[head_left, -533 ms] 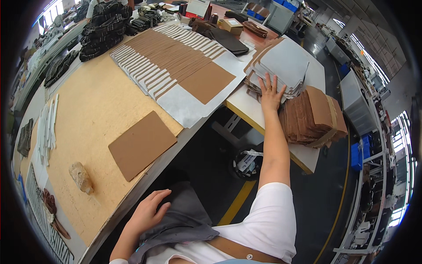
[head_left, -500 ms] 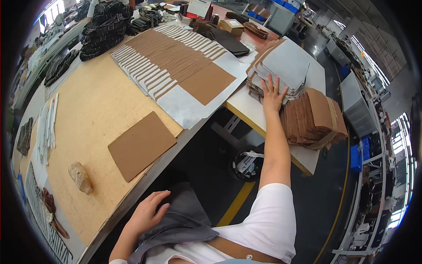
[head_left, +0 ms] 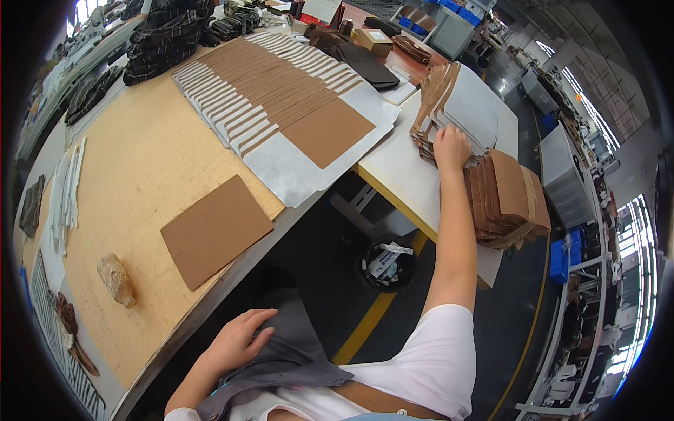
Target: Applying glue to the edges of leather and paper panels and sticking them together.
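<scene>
My right hand has its fingers curled on the near side of a stack of white-and-brown sheets on the white table. A bundle of brown pieces with a band round it sits beside my forearm. My left hand holds nothing, fingers apart and slightly bent, above dark grey fabric at my body. On the plywood board lie a single brown sheet and overlapping rows of brown-and-white pieces. A lumpy beige object lies near the left.
Dark checked fabric piles stand at the back left, and boxes and bags at the back. A bin stands on the floor beneath the table gap. Shelving with blue crates runs along the right, beyond a yellow floor line.
My right hand has moved right, and its spread fingers have curled in. The sheet stack under it has shifted rightward, showing more brown edges. My left hand keeps its shape.
</scene>
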Available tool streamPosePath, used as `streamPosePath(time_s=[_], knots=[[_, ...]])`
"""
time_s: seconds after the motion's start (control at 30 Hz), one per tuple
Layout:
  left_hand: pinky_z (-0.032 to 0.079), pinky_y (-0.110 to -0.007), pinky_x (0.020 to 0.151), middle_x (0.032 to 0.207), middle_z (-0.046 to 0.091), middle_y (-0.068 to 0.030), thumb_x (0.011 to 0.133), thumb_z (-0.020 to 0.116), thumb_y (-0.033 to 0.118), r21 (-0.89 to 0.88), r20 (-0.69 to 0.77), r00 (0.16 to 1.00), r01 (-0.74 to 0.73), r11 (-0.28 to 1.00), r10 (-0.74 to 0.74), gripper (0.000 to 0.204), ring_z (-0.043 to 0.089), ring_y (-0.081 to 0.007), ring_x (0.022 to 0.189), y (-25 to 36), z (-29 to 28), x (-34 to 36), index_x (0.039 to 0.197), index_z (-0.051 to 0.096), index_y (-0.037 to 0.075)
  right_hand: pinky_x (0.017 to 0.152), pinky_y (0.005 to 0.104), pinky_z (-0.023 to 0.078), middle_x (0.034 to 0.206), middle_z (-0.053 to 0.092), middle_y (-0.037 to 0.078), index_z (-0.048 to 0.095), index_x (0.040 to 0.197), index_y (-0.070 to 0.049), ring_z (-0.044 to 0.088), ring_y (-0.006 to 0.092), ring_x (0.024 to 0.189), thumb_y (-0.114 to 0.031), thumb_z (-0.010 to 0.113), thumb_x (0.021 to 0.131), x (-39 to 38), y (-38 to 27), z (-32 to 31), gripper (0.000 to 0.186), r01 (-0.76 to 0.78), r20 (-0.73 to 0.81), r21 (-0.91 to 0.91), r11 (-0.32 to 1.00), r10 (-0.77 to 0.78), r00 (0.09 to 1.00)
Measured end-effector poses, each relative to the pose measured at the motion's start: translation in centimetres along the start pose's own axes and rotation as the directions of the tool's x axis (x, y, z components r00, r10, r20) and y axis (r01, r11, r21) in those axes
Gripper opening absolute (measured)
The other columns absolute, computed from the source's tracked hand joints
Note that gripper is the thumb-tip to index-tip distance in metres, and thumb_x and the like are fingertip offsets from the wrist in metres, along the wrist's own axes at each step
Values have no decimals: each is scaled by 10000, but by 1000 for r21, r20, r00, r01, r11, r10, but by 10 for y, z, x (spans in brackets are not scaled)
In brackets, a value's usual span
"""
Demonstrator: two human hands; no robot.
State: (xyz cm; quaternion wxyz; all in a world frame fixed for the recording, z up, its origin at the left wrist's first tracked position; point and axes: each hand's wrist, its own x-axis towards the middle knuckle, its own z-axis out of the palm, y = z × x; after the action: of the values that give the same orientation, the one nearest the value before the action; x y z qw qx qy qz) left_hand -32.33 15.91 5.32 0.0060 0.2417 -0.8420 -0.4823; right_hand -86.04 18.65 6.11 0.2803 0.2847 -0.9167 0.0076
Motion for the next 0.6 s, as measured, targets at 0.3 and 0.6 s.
streamPosePath(time_s=[0.3, 0.6], knots=[[472, -354, 822, 1091, 580, -162, 874, 557, 170, -14, 11, 999, -36, 999, 36, 323, 582, -330, 971, -2, 4, 2, 1164, 542, 28, 830, 392, 477, 1055, 604, 94, 560, 935, -50, 553, 280, 1050, -192, 589, 821, 49, 22, 23, 185, 77, -364, 159, 984, -14, 931], [476, -353, 810, 1080, 581, -164, 880, 547, 176, -24, 26, 1000, 9, 1000, -8, 324, 585, -328, 955, -5, 3, -2, 1169, 541, 30, 762, 429, 505, 980, 631, 117, 576, 941, -79, 609, 301, 930, -174, 501, 866, 58, 14, 11, 143, 14, -110, 37, 999, -9, 994]])
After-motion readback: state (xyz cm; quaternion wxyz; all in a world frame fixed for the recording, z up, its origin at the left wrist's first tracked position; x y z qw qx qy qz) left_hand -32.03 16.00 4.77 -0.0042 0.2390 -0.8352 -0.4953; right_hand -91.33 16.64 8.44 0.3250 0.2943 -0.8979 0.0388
